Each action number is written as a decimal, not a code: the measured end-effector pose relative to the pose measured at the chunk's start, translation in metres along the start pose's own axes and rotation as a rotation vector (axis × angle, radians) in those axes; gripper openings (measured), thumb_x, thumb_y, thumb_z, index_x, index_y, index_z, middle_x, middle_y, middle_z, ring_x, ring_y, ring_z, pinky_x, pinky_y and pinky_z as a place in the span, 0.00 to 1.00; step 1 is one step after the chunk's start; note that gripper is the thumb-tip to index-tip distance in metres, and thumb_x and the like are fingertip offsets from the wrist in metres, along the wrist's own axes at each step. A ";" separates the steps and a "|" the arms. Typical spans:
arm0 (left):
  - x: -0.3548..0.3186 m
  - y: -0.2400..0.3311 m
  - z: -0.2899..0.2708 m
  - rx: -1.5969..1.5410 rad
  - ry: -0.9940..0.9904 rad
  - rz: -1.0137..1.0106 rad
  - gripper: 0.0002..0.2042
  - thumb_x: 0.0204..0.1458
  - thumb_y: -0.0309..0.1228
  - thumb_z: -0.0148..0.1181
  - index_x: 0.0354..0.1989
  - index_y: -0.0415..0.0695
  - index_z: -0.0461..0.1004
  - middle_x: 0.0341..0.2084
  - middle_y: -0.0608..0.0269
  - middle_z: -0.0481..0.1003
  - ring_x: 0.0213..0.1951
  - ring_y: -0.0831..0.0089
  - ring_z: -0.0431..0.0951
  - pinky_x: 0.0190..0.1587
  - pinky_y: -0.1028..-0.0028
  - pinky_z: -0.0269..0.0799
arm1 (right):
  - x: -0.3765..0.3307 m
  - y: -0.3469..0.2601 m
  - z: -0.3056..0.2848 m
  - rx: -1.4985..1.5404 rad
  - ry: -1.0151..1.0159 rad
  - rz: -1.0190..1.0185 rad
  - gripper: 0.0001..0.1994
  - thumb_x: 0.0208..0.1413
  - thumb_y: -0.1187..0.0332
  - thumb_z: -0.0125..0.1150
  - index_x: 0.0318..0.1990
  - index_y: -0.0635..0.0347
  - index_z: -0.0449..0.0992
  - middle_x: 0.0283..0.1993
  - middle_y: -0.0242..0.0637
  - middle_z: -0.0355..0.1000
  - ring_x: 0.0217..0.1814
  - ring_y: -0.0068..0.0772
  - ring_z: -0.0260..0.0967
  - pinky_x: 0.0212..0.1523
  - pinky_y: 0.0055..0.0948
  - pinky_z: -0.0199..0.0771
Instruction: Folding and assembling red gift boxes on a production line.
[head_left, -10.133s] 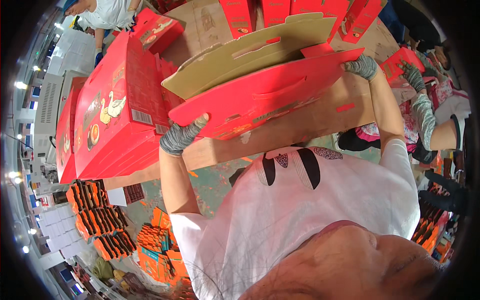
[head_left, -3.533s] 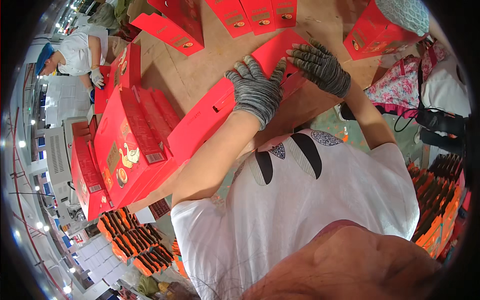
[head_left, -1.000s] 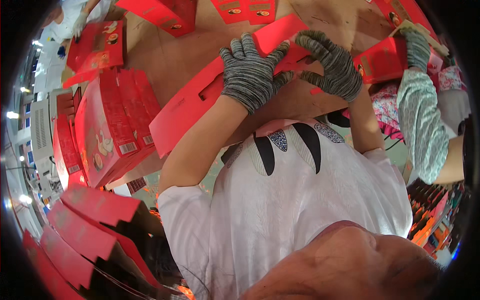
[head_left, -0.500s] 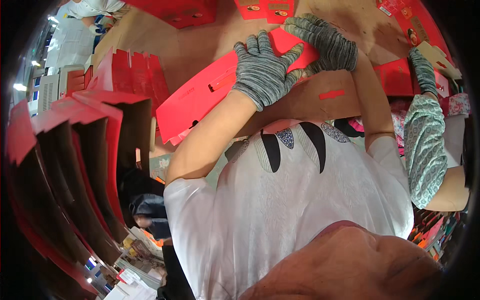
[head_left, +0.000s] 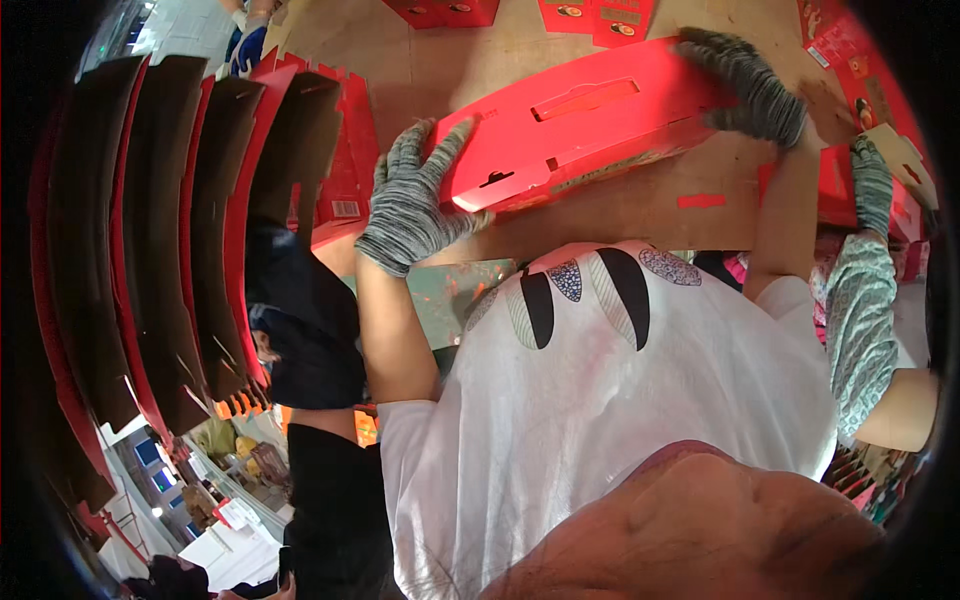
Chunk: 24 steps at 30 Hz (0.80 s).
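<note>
A red folded carton [head_left: 590, 115] with a slotted handle cutout on its upper face lies between my hands over the table. My left hand [head_left: 415, 205], in a grey striped knit glove, grips its left end, with the thumb at the near corner and the fingers along the far side. Around the right end curls my right hand [head_left: 752, 92], in a matching glove, its fingertips partly in shadow. The carton slants, its right end farther from me than its left.
Several open red cartons with brown insides [head_left: 150, 240] stand in a row at the left, beside a person's dark sleeve [head_left: 305, 320]. Red boxes [head_left: 597, 18] sit on the wooden table [head_left: 430, 85]. A red cutout scrap [head_left: 701, 201] lies nearby. Another person's gloved hand [head_left: 872, 185] touches cartons at right.
My hands have moved apart, from the top of the carton to its two ends. The carton has turned and shifted right. The row of open cartons at left has shifted upward in view.
</note>
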<state>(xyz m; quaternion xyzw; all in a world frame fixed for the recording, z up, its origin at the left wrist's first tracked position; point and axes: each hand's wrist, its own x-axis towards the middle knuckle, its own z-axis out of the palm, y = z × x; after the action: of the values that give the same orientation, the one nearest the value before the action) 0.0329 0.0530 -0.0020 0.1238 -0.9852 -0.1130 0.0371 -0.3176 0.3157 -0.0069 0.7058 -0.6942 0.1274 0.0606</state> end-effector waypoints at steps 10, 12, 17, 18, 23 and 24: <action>0.019 -0.004 -0.011 0.037 0.160 0.201 0.31 0.37 0.35 0.64 0.57 0.59 0.66 0.48 0.50 0.71 0.48 0.54 0.72 0.51 0.62 0.68 | 0.096 -0.130 0.034 -0.052 -0.024 -0.093 0.33 0.51 0.43 0.52 0.62 0.49 0.60 0.62 0.45 0.59 0.63 0.49 0.54 0.62 0.46 0.50; 0.022 0.003 -0.020 0.013 0.072 0.158 0.31 0.38 0.35 0.64 0.57 0.59 0.66 0.47 0.52 0.71 0.46 0.53 0.72 0.49 0.62 0.69 | 0.097 -0.129 0.028 -0.091 -0.175 -0.017 0.33 0.52 0.41 0.48 0.63 0.46 0.58 0.64 0.44 0.57 0.64 0.49 0.53 0.63 0.45 0.49; 0.008 0.018 -0.034 -0.084 -0.041 0.231 0.36 0.36 0.31 0.67 0.60 0.59 0.63 0.57 0.53 0.62 0.57 0.52 0.62 0.57 0.60 0.62 | 0.080 -0.141 0.038 -0.239 -0.099 -0.025 0.32 0.54 0.40 0.42 0.62 0.45 0.60 0.64 0.43 0.56 0.64 0.45 0.54 0.61 0.46 0.49; 0.006 0.020 -0.034 -0.089 -0.044 0.228 0.36 0.36 0.31 0.67 0.60 0.59 0.63 0.57 0.53 0.62 0.57 0.52 0.62 0.57 0.60 0.62 | 0.075 -0.145 0.040 -0.303 -0.060 -0.027 0.31 0.54 0.40 0.42 0.62 0.45 0.60 0.64 0.42 0.56 0.64 0.45 0.54 0.61 0.47 0.50; 0.023 0.020 -0.023 0.047 -0.072 0.309 0.38 0.40 0.50 0.65 0.63 0.63 0.57 0.60 0.42 0.55 0.61 0.47 0.56 0.60 0.56 0.54 | 0.071 -0.156 0.037 -0.311 -0.068 0.005 0.31 0.53 0.42 0.45 0.61 0.47 0.61 0.64 0.41 0.56 0.64 0.44 0.54 0.61 0.47 0.49; 0.024 0.017 -0.022 0.011 -0.088 0.322 0.37 0.42 0.49 0.64 0.63 0.63 0.57 0.60 0.40 0.54 0.61 0.47 0.55 0.61 0.56 0.53 | 0.071 -0.157 0.037 -0.312 -0.051 0.013 0.31 0.53 0.43 0.47 0.61 0.48 0.61 0.64 0.41 0.56 0.64 0.43 0.53 0.62 0.47 0.49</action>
<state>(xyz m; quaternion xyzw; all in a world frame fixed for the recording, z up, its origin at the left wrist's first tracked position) 0.0081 0.0585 0.0245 -0.0406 -0.9936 -0.1053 0.0107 -0.1571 0.2426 -0.0090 0.6863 -0.7115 0.0006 0.1509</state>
